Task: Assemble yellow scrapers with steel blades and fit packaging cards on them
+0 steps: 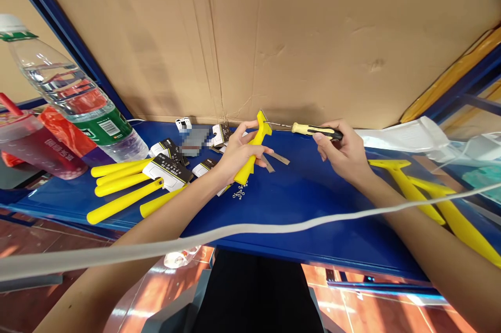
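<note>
My left hand (243,153) is closed around a yellow plastic scraper (256,145), its head up and tilted. In my right hand (341,153) is a screwdriver (311,130) with a yellow-and-black handle, held level. Its tip points left and meets the scraper's head; whether it sits in a screw is too small to tell. Two flat metal blades (279,158) lie on the blue table (305,202) just beyond and right of my left hand. Several small screws or nuts (239,192) are scattered under the scraper's lower end.
Left of my arm lie several yellow scrapers (125,200) with black-and-white cards (167,171). A water bottle (78,98) and a red drink cup (43,145) stand far left. More yellow scrapers (426,197) lie right. A white cable (250,228) crosses in front; cardboard (293,35) walls the back.
</note>
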Tool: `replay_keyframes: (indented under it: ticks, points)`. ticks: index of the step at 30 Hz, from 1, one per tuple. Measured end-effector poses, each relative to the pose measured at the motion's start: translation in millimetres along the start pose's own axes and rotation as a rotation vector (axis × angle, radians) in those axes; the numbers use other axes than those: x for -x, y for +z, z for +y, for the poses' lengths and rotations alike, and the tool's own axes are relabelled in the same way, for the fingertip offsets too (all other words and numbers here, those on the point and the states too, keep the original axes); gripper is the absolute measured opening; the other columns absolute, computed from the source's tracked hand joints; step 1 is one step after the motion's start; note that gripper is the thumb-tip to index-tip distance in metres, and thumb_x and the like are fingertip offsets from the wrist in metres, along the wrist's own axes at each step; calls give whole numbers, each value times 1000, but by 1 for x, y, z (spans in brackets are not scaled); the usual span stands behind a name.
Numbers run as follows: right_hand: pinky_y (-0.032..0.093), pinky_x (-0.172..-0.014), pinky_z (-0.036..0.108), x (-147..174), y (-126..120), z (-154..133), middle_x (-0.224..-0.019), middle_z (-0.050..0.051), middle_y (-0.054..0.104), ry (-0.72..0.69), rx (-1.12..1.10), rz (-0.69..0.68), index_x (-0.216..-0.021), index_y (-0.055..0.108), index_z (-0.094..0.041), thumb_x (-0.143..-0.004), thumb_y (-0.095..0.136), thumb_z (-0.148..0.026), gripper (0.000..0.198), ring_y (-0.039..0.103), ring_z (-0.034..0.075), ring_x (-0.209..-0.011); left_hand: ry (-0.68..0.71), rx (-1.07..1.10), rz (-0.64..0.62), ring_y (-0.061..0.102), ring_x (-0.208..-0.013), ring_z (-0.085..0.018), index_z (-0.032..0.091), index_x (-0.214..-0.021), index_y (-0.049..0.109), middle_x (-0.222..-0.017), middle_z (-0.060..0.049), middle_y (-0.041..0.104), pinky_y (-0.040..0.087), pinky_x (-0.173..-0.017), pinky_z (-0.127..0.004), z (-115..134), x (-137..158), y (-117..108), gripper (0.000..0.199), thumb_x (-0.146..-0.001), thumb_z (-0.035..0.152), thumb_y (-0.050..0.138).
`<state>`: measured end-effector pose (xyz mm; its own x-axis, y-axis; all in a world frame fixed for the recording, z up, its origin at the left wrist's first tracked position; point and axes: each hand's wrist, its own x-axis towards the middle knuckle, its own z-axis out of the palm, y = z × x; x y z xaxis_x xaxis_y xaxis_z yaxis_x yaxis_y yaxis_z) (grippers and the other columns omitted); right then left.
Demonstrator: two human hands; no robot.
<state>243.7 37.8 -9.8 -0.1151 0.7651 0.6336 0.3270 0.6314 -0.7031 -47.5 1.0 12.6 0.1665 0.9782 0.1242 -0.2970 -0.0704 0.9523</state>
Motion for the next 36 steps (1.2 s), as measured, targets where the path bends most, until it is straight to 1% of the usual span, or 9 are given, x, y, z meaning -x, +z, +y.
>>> replay_keyframes:
  ticks: [4,10,14,20,22,26,30,34,36]
  points:
    - [45,-45,32,2,2,-1,-61,-5,57,76,26,-46,-97,65,-28,-108,75,-69,44,55,15,-48,21,-21,-1,85,-95,-23,26,-134,61,-157,-13,69,63,-56,-24,0,-1,-2,78,-61,6,77]
    - [48,-39,34,-2,7,7,-76,-8,64,19,-166,25,-120,56,-34,-95,94,-62,53,57,16,-42,35,-35,2,85,-91,-23,26,-132,61,-149,-11,73,63,-54,-24,-1,-3,-2,77,-59,6,75]
    - [51,-43,36,-2,4,0,-69,-6,62,3,-100,15,-111,65,-32,-101,88,-63,40,58,18,-46,31,-50,-22,85,-92,-24,26,-133,61,-148,-11,74,63,-54,-25,-1,-3,-2,77,-60,7,76]
    - [44,-40,29,-1,6,-7,-60,-7,53,107,-110,-3,-96,62,-29,-105,78,-73,47,49,13,-43,27,-60,-31,85,-93,-23,27,-134,60,-153,-12,70,65,-58,-25,-2,-3,-5,77,-62,6,77]
    - [45,-40,29,-1,8,-3,-64,-9,56,85,-141,1,-106,59,-31,-103,81,-71,46,51,14,-43,32,-59,-30,85,-94,-23,27,-134,60,-154,-12,70,65,-58,-26,-3,-3,-4,77,-63,6,77]
    - [49,-41,35,-4,8,0,-73,-9,63,-10,-175,44,-122,53,-35,-93,95,-66,60,57,17,-45,30,-49,-39,85,-93,-24,27,-134,59,-153,-12,69,65,-57,-27,-1,-1,-2,76,-63,6,76]
    - [46,-43,36,-6,5,-11,-65,-8,58,-17,-125,52,-109,58,-33,-97,89,-72,51,55,17,-44,-3,-45,-47,85,-92,-24,27,-134,59,-154,-14,69,66,-57,-28,-1,0,-1,76,-64,7,79]
    - [41,-39,34,-7,4,-18,-56,-7,52,109,-110,39,-91,59,-30,-97,85,-79,56,47,14,-40,13,-37,-46,84,-92,-22,27,-134,60,-154,-13,69,66,-60,-28,-5,-2,-3,77,-62,7,78]
    - [40,-37,33,-7,6,-16,-54,-9,48,137,-114,35,-91,57,-30,-97,82,-82,57,45,14,-38,27,-43,-42,84,-92,-22,27,-134,60,-154,-13,69,66,-60,-27,-6,-3,-3,77,-62,7,78]
